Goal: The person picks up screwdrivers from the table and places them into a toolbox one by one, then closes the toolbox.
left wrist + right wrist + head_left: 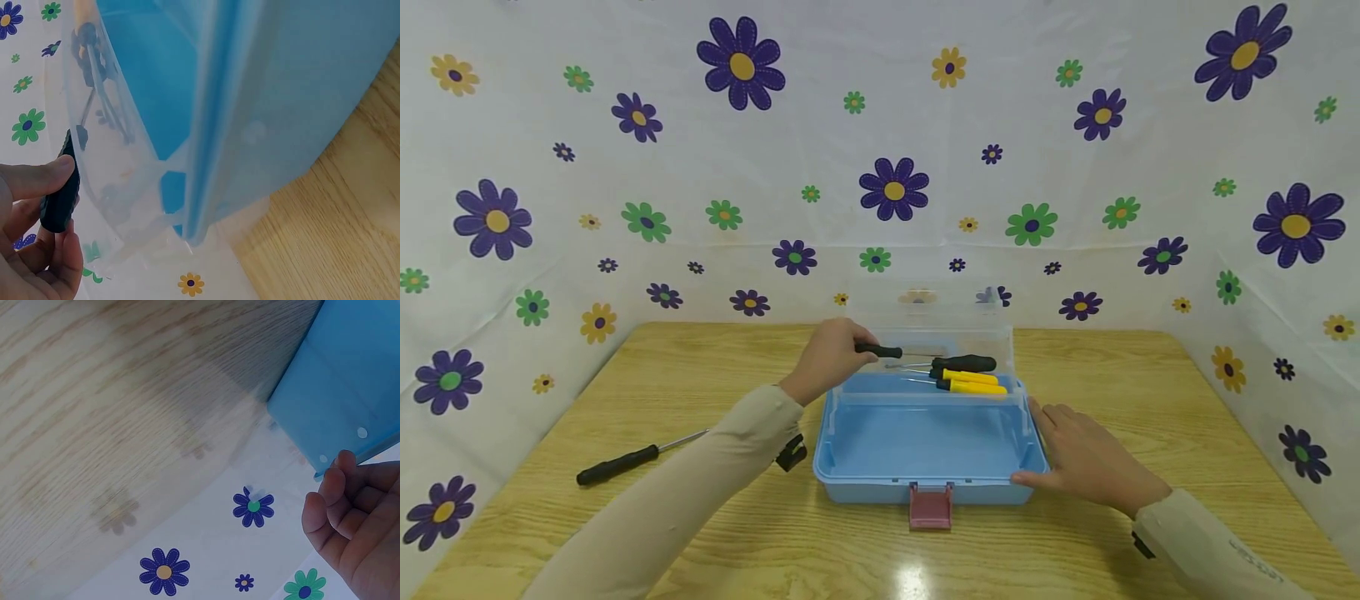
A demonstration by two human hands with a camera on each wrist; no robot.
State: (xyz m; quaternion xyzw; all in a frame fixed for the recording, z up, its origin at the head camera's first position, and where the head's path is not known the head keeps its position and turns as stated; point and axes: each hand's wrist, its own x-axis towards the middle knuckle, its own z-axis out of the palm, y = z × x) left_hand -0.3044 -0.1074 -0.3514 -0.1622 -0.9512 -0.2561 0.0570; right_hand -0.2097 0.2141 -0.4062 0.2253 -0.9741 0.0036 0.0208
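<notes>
A white cloth printed with purple, green and yellow flowers (893, 189) hangs behind and beside my wooden counter (1150, 392). My left hand (829, 358), just left of centre in the head view, has its fingers curled around the black handle of a screwdriver (880, 351), holding it level over the back of the blue toolbox (925, 442). My right hand (1086, 458), lower right of centre, lies with fingers straight and flat against the right wall of the box, thumb at its front corner. The box sits open in the middle of the frame, its clear lid (940, 321) raised behind. Across its back edge lie more screwdrivers (966, 375), one black-handled and two yellow-handled. A red latch (930, 506) hangs at the front. At lower left, well apart from the box, another black-handled screwdriver (625, 462) lies on the counter.
</notes>
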